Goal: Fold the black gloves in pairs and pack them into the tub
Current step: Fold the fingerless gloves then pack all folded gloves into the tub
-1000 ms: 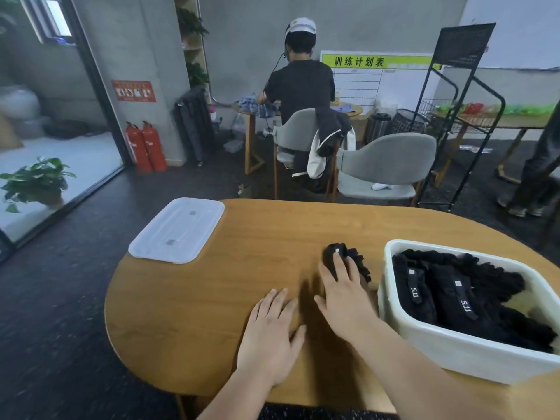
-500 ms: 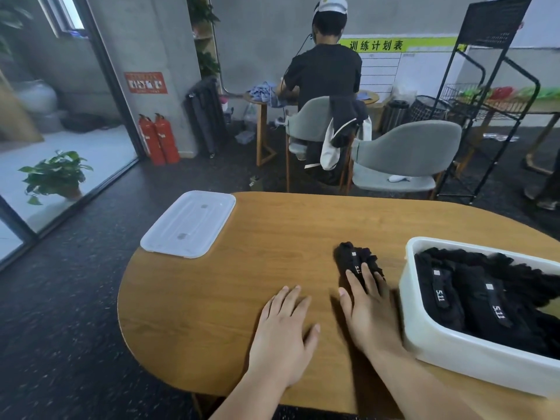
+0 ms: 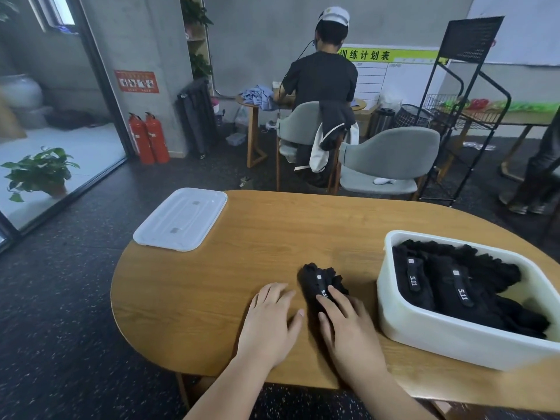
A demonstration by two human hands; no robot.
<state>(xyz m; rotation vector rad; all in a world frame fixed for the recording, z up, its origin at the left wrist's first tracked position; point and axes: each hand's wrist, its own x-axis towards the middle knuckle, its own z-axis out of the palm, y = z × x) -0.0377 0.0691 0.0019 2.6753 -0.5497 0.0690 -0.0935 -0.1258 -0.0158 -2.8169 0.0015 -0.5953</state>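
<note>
Left hand: we see our left hand (image 3: 268, 322) lying flat on the wooden table (image 3: 212, 298), palm down with the fingers spread loosely. It holds nothing. It lies just beside the glove bundle, and we cannot tell whether its fingertips touch the cloth.
Right hand: our right hand (image 3: 348, 325) rests palm down on the near end of the glove bundle, its fingers (image 3: 336, 295) straight and laid over the black fabric rather than curled round it.
Glove bundle: the folded pair of black gloves (image 3: 316, 277) lies on the table between our hands and the tub, apart from the tub's wall. A strap with white "5.11" lettering shows on top.
Tub: the white plastic tub (image 3: 454, 338) stands on the right part of the table.
Packed gloves: we count at least two folded black pairs (image 3: 439, 286) side by side in the tub, each showing a "5.11" strap.
Lid: the translucent white lid (image 3: 181, 219) lies flat at the table's far left edge, well apart from the tub.
Room: beyond the table, a seated person (image 3: 321, 77) with their back to us works at another table, and two red fire extinguishers (image 3: 148, 137) stand by the wall.
</note>
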